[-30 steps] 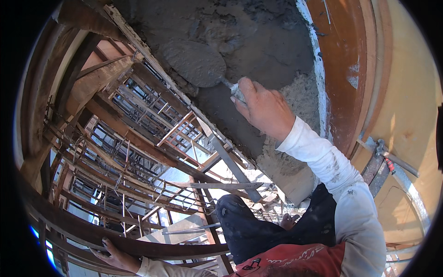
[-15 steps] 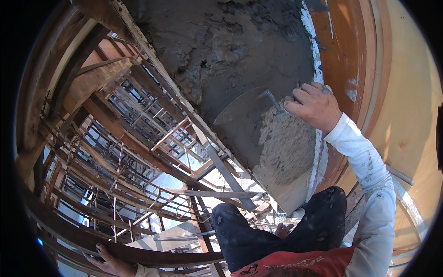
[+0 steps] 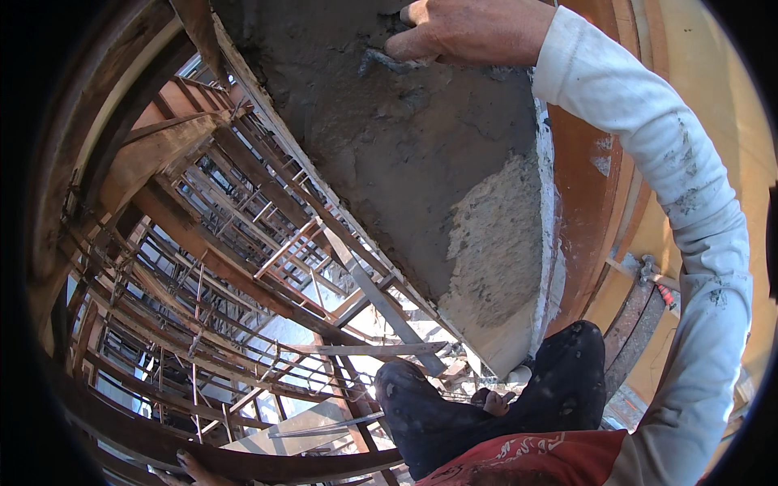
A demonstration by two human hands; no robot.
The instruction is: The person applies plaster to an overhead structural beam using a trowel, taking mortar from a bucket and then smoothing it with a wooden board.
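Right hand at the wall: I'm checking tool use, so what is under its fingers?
Under the right hand a grey, plaster-caked tool presses on the wet plaster wall. Its handle is hidden by the fingers.

The right hand [image 3: 470, 31] presses a trowel [image 3: 381, 61] against the grey plastered wall [image 3: 421, 162], high above scaffolding [image 3: 243, 267].

Open drop left of plastered wall [image 3: 421, 154], scaffold poles [image 3: 243, 267] crossing

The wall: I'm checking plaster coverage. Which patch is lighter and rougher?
The pale crumbly patch by the white edge, lower right; the grey plaster is darker, smoother.
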